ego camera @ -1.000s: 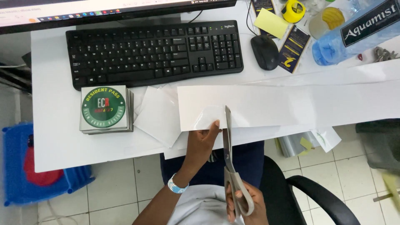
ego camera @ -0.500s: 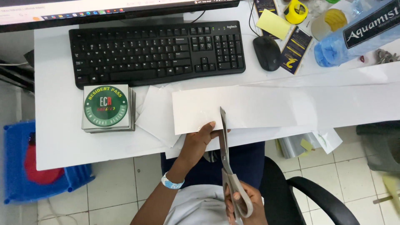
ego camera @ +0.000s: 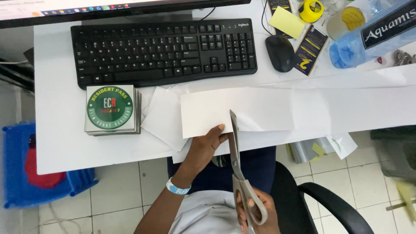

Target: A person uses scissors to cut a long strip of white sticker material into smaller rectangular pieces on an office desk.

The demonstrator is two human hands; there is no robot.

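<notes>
At a white desk (ego camera: 56, 143), the right hand (ego camera: 255, 214) grips the handles of grey scissors (ego camera: 237, 164), blades just entering a long white paper sheet's (ego camera: 260, 108) near edge. The left hand (ego camera: 208, 145) pinches that edge beside them. The cut looks barely begun. Beyond lies 1 black keyboard (ego camera: 160, 50).

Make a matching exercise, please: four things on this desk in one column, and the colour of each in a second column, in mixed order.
Things:
1. keyboard
2. roll of tape
3. paper sheet held by the left hand
4. round sticker on the stack of cards

Colours:
A. white
B. green
C. black
D. yellow

Pairs: 1-C, 2-D, 3-A, 4-B
</notes>
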